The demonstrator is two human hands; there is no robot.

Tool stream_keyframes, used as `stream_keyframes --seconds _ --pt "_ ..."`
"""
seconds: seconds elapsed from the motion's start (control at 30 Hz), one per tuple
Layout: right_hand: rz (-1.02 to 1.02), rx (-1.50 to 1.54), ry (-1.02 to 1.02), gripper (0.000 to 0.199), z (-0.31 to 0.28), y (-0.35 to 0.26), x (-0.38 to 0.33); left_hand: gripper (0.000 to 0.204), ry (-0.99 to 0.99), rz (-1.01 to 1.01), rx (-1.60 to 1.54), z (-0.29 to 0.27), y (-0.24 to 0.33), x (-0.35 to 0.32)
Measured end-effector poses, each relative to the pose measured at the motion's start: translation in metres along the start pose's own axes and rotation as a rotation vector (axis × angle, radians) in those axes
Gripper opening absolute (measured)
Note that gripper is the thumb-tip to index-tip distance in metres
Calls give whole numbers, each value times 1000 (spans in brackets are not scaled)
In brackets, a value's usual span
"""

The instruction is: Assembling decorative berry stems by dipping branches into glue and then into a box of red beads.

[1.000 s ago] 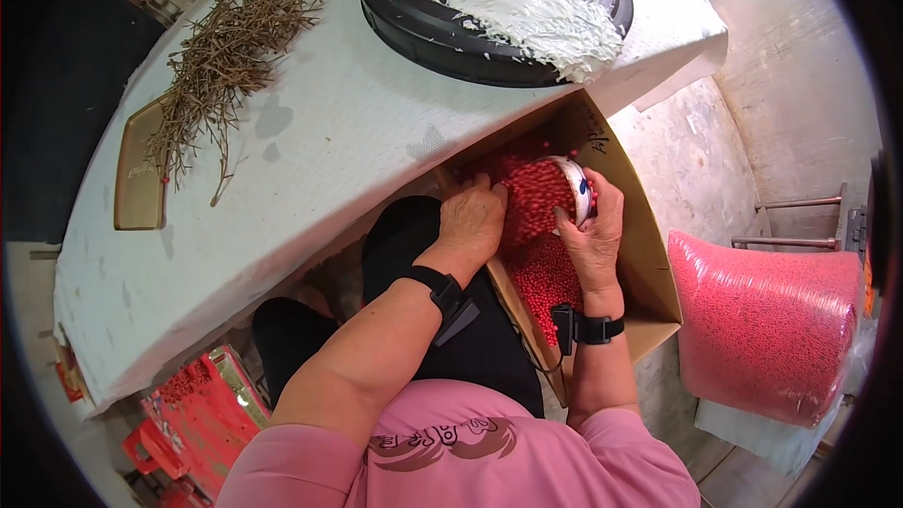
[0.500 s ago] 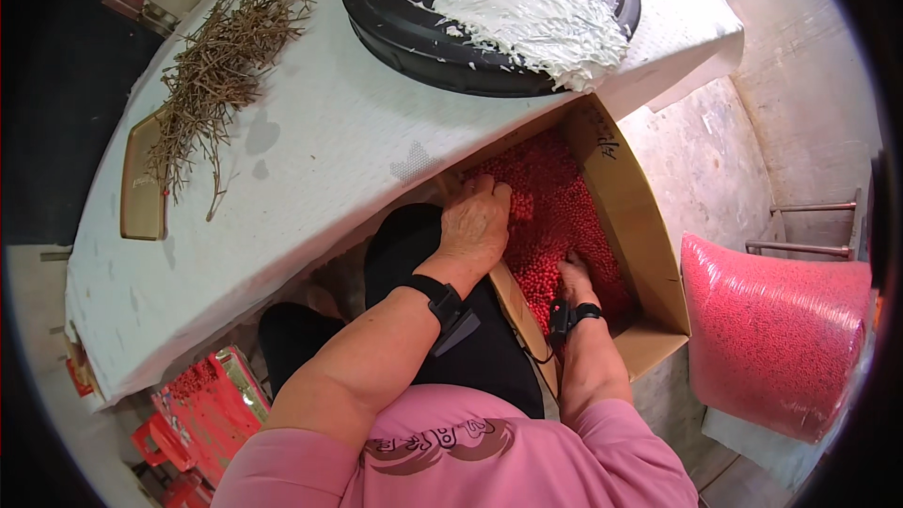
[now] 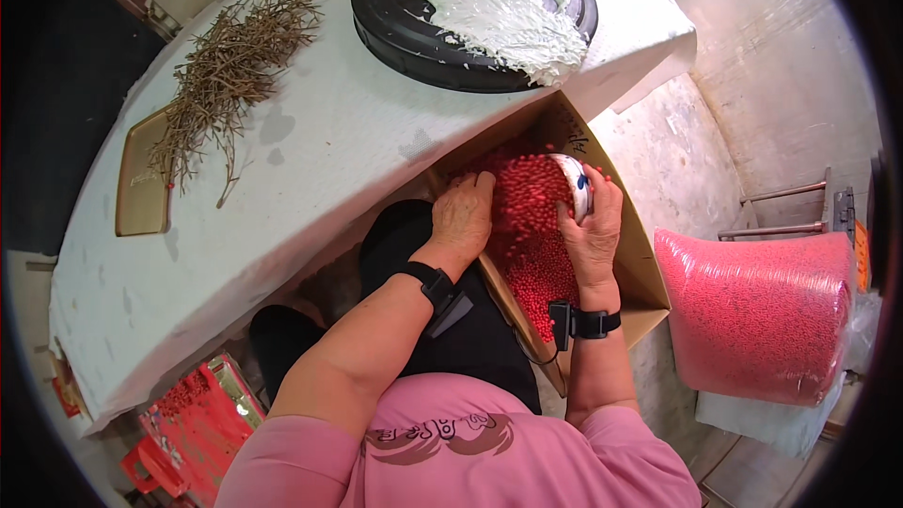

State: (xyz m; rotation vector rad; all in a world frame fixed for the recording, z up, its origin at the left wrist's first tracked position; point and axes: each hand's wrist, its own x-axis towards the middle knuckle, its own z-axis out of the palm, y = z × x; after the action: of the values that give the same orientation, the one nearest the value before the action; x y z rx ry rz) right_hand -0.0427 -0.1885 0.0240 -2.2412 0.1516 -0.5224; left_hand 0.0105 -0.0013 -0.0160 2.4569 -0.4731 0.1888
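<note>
An open cardboard box [image 3: 632,259] rests by my lap, against the table's edge, with many small red beads [image 3: 538,284] inside. My right hand [image 3: 596,226] grips a white bowl [image 3: 575,179] with blue marks, tipped to the left inside the box. Red beads spill from the bowl's mouth in a blurred heap. On the box's left rim, my left hand [image 3: 461,216] is closed with its fingers curled over the edge, close to the falling beads. Its fingertips are partly hidden.
On the white-covered table [image 3: 320,146] are a black round lid [image 3: 395,42] with white paste [image 3: 503,9], a pile of thin brown sticks [image 3: 230,66] and a gold tray [image 3: 141,179]. A clear bag of red beads [image 3: 752,310] stands right; a red stool [image 3: 193,442] is lower left.
My right hand has risen out of the beads with the bowl, which is now tilted and spilling beads. The left hand stays at the box's rim. The view has shifted slightly.
</note>
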Motion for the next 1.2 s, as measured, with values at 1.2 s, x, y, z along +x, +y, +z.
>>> stream_keyframes --seconds 1.2 --pt "5 -129 -754 33 -7 -18 -82 11 218 -90 -606 -179 46 -41"
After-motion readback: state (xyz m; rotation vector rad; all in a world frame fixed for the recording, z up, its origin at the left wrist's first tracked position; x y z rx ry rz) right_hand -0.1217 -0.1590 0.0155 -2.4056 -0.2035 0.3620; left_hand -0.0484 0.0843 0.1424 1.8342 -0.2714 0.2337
